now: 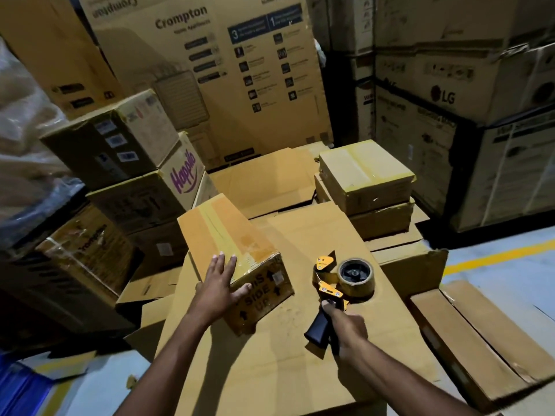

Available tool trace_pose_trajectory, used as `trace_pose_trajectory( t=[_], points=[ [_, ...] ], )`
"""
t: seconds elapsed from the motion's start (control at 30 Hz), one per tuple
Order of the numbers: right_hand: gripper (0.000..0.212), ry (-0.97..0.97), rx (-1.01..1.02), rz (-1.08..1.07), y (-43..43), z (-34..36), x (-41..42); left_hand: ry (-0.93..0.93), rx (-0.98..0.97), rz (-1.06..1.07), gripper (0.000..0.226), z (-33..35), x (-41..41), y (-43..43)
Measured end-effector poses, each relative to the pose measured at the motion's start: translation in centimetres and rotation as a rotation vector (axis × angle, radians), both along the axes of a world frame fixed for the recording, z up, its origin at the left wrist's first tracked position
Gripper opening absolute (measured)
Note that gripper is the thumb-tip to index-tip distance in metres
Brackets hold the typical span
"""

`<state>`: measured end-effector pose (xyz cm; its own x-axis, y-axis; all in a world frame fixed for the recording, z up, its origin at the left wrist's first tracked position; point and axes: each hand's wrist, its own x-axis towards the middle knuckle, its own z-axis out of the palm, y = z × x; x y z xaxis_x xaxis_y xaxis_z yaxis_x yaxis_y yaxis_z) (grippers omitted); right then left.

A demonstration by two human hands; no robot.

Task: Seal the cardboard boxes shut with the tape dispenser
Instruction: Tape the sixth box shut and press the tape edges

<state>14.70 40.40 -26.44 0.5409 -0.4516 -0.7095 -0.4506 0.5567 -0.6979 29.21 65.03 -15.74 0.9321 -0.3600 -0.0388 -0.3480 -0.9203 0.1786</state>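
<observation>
Warehouse, stacked appliance cartons [210,70], floor line [495,256]

A large flat carton [270,370] bears a small taped box [223,235] near its left edge, a tape dispenser [345,280] rightward.

Dim warehouse; grey floor [516,276] w/ yellow line [495,256]; appliance cartons [210,70] stacked at back.

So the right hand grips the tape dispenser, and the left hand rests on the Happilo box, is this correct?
Not quite. The left hand rests on the small box marked SIDE UP, not the Happilo box, which stands farther back. The head view shows it. The right hand does grip the tape dispenser.
</observation>
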Motion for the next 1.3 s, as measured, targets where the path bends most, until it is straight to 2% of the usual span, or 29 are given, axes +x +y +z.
trace_pose_trajectory(
  t=[0.07, 0.17, 0.3, 0.43, 0.57, 0.73, 0.9, 1.0, 1.1, 1.2, 1.3],
  points=[
    [0.031, -0.079, 0.364, 0.086, -0.3, 0.8, 0.6, -0.049, 0.076, 0.047, 0.095, 0.2, -0.7, -1.5],
    [0.026, -0.109, 0.603, 0.115, -0.6, 1.0, 1.3, -0.12, 0.103, 0.114, 0.094, 0.4, -1.7, -4.5],
    [0.028, -0.191, 0.656, 0.041, -0.4, 0.7, 1.6, -0.089, 0.082, 0.24, 0.098, 0.6, -3.0, -9.5],
    [0.007, -0.299, 0.733, 0.041, 0.1, 1.0, 1.3, -0.026, -0.105, 0.452, 0.107, 0.6, -2.9, -13.3],
    [0.031, -0.292, 0.71, 0.047, -1.3, 1.5, 0.7, 0.011, -0.231, 0.597, 0.109, 0.6, -1.9, -14.9],
    [0.047, -0.293, 0.689, 0.138, -3.7, 1.0, -0.2, -0.029, -0.364, 0.687, 0.086, 0.0, -1.3, -15.2],
    [0.057, -0.481, 0.828, 0.195, -6.0, 2.5, -0.7, -0.154, -0.382, 0.612, 0.067, -1.2, -1.3, -13.7],
    [0.044, -0.565, 0.738, 0.292, -6.8, 5.5, -0.8, -0.212, -0.415, 0.486, 0.061, -1.8, -1.3, -11.2],
    [0.017, -0.596, 0.593, 0.351, -7.1, 9.5, -0.3, -0.2, -0.446, 0.285, 0.077, -1.8, -0.8, -7.4],
    [0.025, -0.639, 0.471, 0.342, -6.7, 12.7, 1.1, -0.116, -0.455, 0.092, 0.097, -1.2, 0.4, -4.0],
    [0.014, -0.667, 0.522, 0.389, -6.2, 15.0, 2.6, -0.029, -0.391, 0.028, 0.104, -0.4, 1.2, -2.5]
  ],
)
